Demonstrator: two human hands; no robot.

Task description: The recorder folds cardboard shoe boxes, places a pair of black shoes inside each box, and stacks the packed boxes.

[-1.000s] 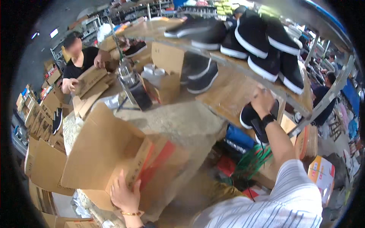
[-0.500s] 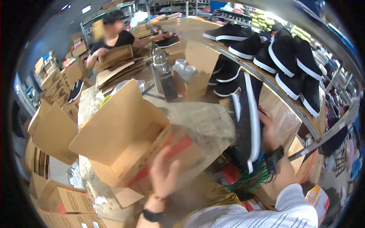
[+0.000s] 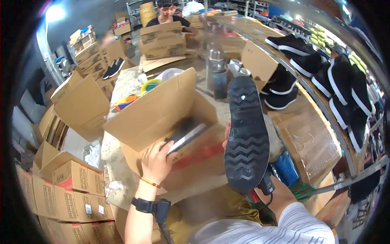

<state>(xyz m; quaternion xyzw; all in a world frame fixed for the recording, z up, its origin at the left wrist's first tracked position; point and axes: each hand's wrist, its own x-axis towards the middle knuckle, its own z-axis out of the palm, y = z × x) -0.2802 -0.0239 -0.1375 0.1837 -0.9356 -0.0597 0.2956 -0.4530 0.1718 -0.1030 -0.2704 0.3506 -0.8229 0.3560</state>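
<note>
An open cardboard box [image 3: 150,110] with a raised flap stands in front of me. Over its near side my left hand [image 3: 156,160] is closed on the end of a black shoe [image 3: 187,136] with a white sole edge, which lies tilted in the box and is blurred. My right hand [image 3: 226,134] holds up a second shoe [image 3: 247,138], its black zigzag-tread sole facing me. That shoe hides most of the hand; only some fingers show at its left edge. A small pale spot marks the sole near the top.
Black shoes with white soles line the shelf [image 3: 325,87] at the right. A bottle [image 3: 216,73] stands beyond the box. Stacked cartons [image 3: 77,191] fill the lower left. Across the table a person [image 3: 166,14] stands behind a cardboard box [image 3: 163,40].
Both hands now hold shoes; my left hand was empty. The right-hand shoe has come left from beside the shelf, sole toward me. The view has shifted, and the other person's box is raised upright.
</note>
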